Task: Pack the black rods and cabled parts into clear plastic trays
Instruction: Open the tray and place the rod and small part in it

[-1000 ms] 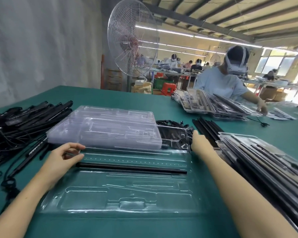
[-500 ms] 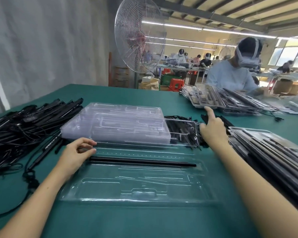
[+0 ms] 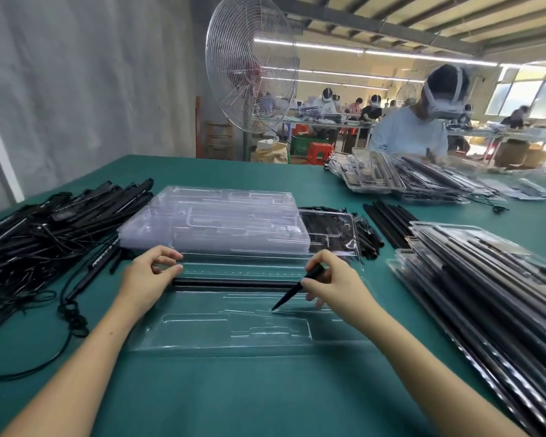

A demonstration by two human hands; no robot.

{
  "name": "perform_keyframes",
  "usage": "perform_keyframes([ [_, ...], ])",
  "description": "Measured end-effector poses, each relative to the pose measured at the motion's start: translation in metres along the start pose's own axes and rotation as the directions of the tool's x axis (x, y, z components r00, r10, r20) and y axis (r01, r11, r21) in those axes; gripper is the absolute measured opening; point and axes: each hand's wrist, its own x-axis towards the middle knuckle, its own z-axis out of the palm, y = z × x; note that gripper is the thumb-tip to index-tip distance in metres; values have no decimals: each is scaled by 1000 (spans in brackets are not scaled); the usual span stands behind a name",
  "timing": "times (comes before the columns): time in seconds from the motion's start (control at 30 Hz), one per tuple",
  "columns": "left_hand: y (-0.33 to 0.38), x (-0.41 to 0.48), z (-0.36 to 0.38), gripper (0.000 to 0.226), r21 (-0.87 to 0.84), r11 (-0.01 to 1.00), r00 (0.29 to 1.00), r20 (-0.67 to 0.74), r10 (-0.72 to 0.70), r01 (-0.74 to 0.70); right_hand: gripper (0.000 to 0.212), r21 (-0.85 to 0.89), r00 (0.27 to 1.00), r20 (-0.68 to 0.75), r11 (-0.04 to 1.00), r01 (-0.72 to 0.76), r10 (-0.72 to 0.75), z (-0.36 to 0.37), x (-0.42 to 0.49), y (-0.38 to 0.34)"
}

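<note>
— Green cloth covers the table (image 3: 265,389), right? What sits at its left?

— A tangled heap of cabled parts (image 3: 29,241), none of it in the tray being filled. Just beside it stands a stack of empty trays (image 3: 221,222).

— And the hands?

— The left grip (image 3: 145,275) curls at the left end of the seated rod (image 3: 234,282), which lies along a channel of the open tray (image 3: 234,329). I cannot tell whether it pinches the rod or the tray's rim. The right grip (image 3: 334,279) pinches a second rod (image 3: 292,293), tilted, with its tip down on the tray and not yet seated.

— So how far along?

— Early for this tray, I'd judge: one rod in, one in hand, the lower pockets bare. Farther right, loose rods (image 3: 388,222) wait, and the filled trays (image 3: 486,279) suggest plenty is already packed.

— Anything hard to read?

— Pocket outlines blur in the clear plastic. Fingers cover the second rod's upper end. The filled stack runs out of frame, so its count is unknown.
</note>
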Motion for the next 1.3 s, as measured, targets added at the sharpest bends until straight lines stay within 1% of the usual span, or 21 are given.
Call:
perform_keyframes([
  [0.07,-1,0,0,26,15,1000,1000,3,3,-3,17,-89,1000,-1,996,13,-13,-5,0,4],
  [0.13,-2,1,0,26,28,1000,1000,4,3,-3,24,-265,999,2,963,37,-37,-12,1,9],
  [0.2,-3,2,0,27,40,999,1000,3,5,-5,28,-349,999,22,936,48,-43,-15,0,14],
  [0.27,-5,3,0,29,51,999,1000,1,12,-12,24,-386,997,64,920,67,-46,-15,-1,20],
  [0.33,-6,3,0,30,61,998,1000,2,19,-19,13,-432,995,88,898,83,-49,-13,-1,25],
  [0.4,-7,4,0,30,59,998,1000,2,19,-20,9,-388,998,43,920,61,-48,-17,-2,28],
  [0.47,-7,4,0,30,57,998,1000,3,21,-21,11,-285,999,-36,958,15,-26,-24,-1,28],
  [0.53,-7,4,0,29,62,998,1000,4,27,-27,15,-215,997,-76,976,-31,15,-33,-2,27],
  [0.6,-6,4,0,28,67,997,1000,0,30,-30,16,-242,998,-45,969,-49,39,-40,-3,28],
  [0.7,-4,4,1,28,55,998,1000,-10,24,-23,15,-308,989,110,950,-58,96,-42,-5,31],
  [0.73,-3,4,3,28,55,998,1000,-12,23,-23,15,-338,985,137,940,-55,107,-41,-5,32],
  [0.83,5,2,10,29,98,994,999,-12,50,-49,14,-353,984,139,934,-59,115,-44,-1,36],
  [0.9,10,0,13,29,189,978,996,8,93,-93,12,-307,978,150,947,-91,143,-47,1,40],
  [0.93,11,-1,13,28,241,965,994,23,106,-109,15,-282,976,158,954,-103,152,-47,0,42],
  [1.03,11,-3,11,28,333,936,994,47,100,-110,20,-248,983,134,965,-86,122,-43,-2,50],
  [1.1,10,-3,10,28,341,934,994,47,95,-106,19,-247,989,124,968,-53,85,-41,-3,53],
  [1.3,12,-5,8,25,332,938,995,65,77,-94,14,-194,987,152,981,-20,50,-46,-6,53],
])
